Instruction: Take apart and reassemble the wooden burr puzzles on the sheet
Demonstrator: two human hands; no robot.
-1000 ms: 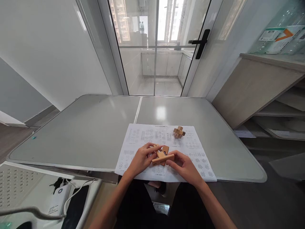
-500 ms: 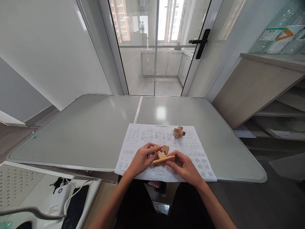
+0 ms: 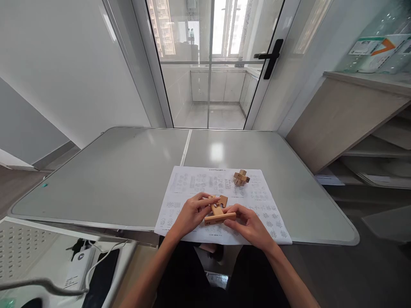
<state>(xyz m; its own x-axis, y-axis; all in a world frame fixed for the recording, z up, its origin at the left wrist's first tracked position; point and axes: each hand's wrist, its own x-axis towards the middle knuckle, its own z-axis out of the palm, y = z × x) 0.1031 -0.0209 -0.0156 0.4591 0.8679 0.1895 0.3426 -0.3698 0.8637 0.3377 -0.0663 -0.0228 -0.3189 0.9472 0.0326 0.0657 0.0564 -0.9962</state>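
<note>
Low over the printed sheet [image 3: 192,182], both hands are closed around light wooden puzzle pieces. My left hand [image 3: 193,213] grips a wooden puzzle piece [image 3: 217,210] between thumb and fingers, its near end meeting the bar in the other hand. Pinched by my right hand [image 3: 246,221] is a long wooden puzzle bar [image 3: 218,219] with a dark number near its left end, lying crosswise in front. Just behind them shows a notched wooden piece [image 3: 223,200], partly covered by the left fingers. I cannot tell whether the pieces interlock.
An assembled wooden burr puzzle [image 3: 241,177] stands on the sheet's far right part. The grey table [image 3: 135,175] reaches a glass door [image 3: 210,85]. At lower left, a white surface holds a white box [image 3: 79,267], a cable and a black phone-like slab [image 3: 102,278]. Shelves stand at right.
The long bar has turned from a slant to nearly level and shifted slightly left. My right fingers have moved with it. The left hand has hardly moved.
</note>
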